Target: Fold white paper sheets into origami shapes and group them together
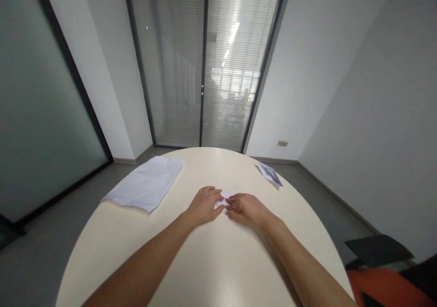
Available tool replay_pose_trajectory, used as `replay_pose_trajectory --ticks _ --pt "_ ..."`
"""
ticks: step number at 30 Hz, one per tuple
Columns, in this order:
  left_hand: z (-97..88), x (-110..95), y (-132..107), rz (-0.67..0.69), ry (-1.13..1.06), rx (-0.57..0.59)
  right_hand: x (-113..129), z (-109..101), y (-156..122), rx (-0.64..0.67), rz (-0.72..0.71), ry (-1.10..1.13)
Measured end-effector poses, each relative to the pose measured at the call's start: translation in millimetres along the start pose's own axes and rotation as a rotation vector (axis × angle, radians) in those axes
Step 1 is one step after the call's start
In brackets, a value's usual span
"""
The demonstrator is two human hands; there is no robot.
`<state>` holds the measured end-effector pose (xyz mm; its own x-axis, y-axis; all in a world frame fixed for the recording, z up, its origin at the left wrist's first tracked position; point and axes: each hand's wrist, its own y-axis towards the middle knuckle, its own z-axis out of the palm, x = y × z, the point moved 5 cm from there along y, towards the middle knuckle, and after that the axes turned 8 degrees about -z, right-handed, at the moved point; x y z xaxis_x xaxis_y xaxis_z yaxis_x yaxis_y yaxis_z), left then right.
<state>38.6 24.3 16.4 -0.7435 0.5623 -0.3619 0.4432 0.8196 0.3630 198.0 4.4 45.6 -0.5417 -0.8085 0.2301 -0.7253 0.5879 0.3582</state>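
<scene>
A small folded piece of white paper (224,194) lies on the round cream table (211,261), mostly covered by my hands. My left hand (204,204) rests palm down on its left side, fingers curled onto the paper. From the right, my right hand (246,209) pinches the paper's edge with bunched fingertips. The two hands touch at the fingertips over the paper.
A stack of white paper sheets (146,183) lies at the table's far left edge. A smaller folded paper (269,172) sits at the far right edge. An orange and black chair (385,275) stands at the right. Glass doors with blinds (205,65) are beyond the table.
</scene>
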Motion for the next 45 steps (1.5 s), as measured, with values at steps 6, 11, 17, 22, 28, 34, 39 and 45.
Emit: replay_pose_trajectory --ticks 6,11,17,22,28,34,39,45 --pt "1.2 0.5 -0.3 0.021 -0.012 -0.013 5.3 -3.5 2.1 0.044 0.007 0.032" --pt "1.1 1.5 0.8 0.009 -0.070 -0.025 -3.7 4.1 1.6 -0.016 0.046 0.020" --pt "5.2 10.4 4.2 -0.043 -0.205 -0.062 -22.2 16.7 -3.9 -0.081 0.109 -0.056" --pt "4.0 11.4 4.4 -0.018 -0.293 -0.083 -24.1 15.9 -4.4 -0.102 0.151 0.009" --pt "-2.6 7.9 4.5 -0.046 -0.356 -0.132 -22.5 12.0 -0.4 -0.170 0.251 0.104" --pt "-5.2 7.9 6.7 -0.158 -0.430 -0.147 -25.5 14.4 -1.2 -0.242 0.240 0.082" --pt "-9.6 9.4 6.1 -0.169 -0.425 -0.207 -18.6 9.7 2.5 -0.241 0.205 0.028" --pt "-17.9 1.5 4.1 -0.083 -0.342 -0.276 -11.4 -5.1 4.0 -0.332 0.146 -0.027"
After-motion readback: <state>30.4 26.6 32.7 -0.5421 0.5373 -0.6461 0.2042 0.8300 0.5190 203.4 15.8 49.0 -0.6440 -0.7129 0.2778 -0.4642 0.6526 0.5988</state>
